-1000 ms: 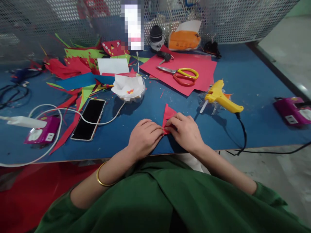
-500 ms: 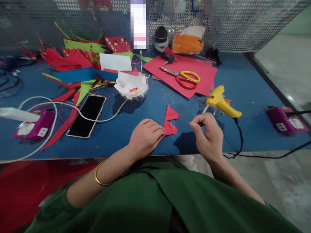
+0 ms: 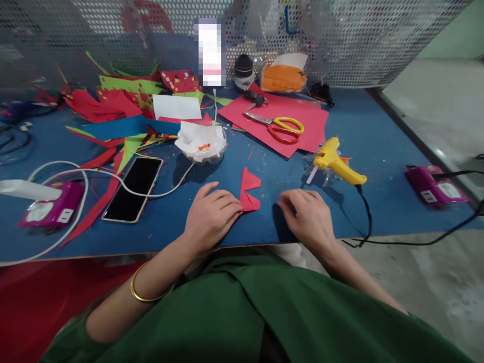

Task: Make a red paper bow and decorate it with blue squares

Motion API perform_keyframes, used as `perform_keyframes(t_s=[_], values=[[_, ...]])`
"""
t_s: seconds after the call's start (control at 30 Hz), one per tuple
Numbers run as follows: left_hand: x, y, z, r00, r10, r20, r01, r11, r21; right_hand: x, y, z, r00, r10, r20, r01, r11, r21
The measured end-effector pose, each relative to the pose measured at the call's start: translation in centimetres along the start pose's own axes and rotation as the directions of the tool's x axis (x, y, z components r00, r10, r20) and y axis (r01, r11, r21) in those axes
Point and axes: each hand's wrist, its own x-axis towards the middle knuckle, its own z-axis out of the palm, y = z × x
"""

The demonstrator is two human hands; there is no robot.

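A small cut piece of red paper (image 3: 249, 190) with notches on its right side lies on the blue table (image 3: 264, 227). My left hand (image 3: 214, 217) rests palm down beside it, fingertips touching its lower left edge, thumb apart from the fingers. To the right of the paper, my right hand (image 3: 308, 217) is low over the table with its fingers curled inward; whether anything is between them is hidden. The yellow glue gun (image 3: 338, 161) lies just beyond my right hand. Yellow-and-red-handled scissors (image 3: 283, 127) lie on red paper sheets (image 3: 310, 113).
A clear bowl lined with white paper (image 3: 202, 141) stands beyond my left hand. At the left are a black phone (image 3: 133, 189), a white cable and colored paper scraps (image 3: 102, 103). Purple power sockets (image 3: 434, 186) sit at the right. A metal mesh (image 3: 359, 45) runs along the back.
My right hand has lowered toward the table and turned more palm down. My left thumb has spread from its fingers. The whole view has shifted slightly.
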Motion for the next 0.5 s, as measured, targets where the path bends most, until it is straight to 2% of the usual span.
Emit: perform_keyframes(t_s=[0.1, 0.17, 0.23, 0.33, 0.5], values=[[0.0, -0.2, -0.2, 0.996, -0.074, 0.053, 0.079, 0.993, -0.089, -0.8, -0.3, 0.8, 0.998, 0.037, -0.042, -0.036, 0.999, 0.032], [0.2, -0.2, -0.1, 0.987, -0.137, 0.086, 0.149, 0.976, -0.159, -0.9, -0.7, 0.9, 0.998, 0.006, -0.062, 0.000, 0.995, 0.098], [0.4, -0.2, 0.2, 0.976, -0.187, 0.112, 0.208, 0.955, -0.211, -0.6, -1.4, 0.9, 0.999, -0.032, -0.040, 0.038, 0.985, 0.171], [0.5, -0.2, 0.7, 0.964, -0.236, 0.120, 0.259, 0.935, -0.244, 0.4, -2.3, 1.4, 0.999, -0.033, 0.015, 0.029, 0.971, 0.238], [0.2, -0.5, 1.0, 0.951, -0.289, 0.106, 0.307, 0.913, -0.268, 1.3, -2.9, 3.0, 0.996, -0.020, 0.092, -0.004, 0.969, 0.248]])
